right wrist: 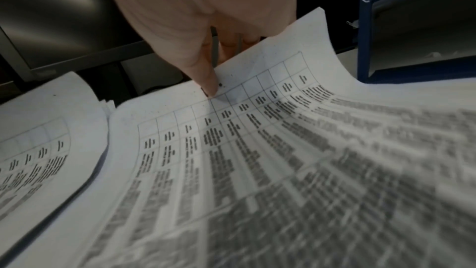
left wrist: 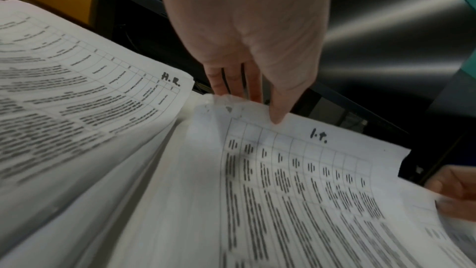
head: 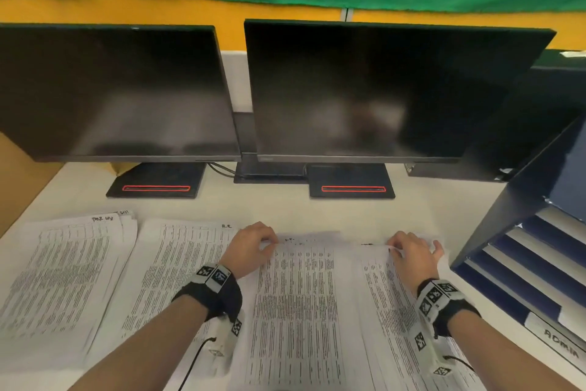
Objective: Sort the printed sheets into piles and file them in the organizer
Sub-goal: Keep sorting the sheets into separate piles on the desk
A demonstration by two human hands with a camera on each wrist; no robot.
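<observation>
Both hands pinch sheet tops: the left hand (head: 252,246) grips the I.T. sheet (left wrist: 296,180), the right hand (head: 412,252) its neighbour (right wrist: 257,140), just left of the organizer (head: 536,251). Best lift one sheet cleanly, check its heading, then pile.

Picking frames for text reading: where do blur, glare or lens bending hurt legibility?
Head view: sheets bow outward, the left pile smears at its edge. Left wrist view: handwritten "H.R." and "I.t." readable, print streaked. Right wrist view: near half of the sheet blurred, monitor shows glare.

White desk (head: 279,207) bears paper piles (head: 63,279) and two monitor stands (head: 155,181)
</observation>
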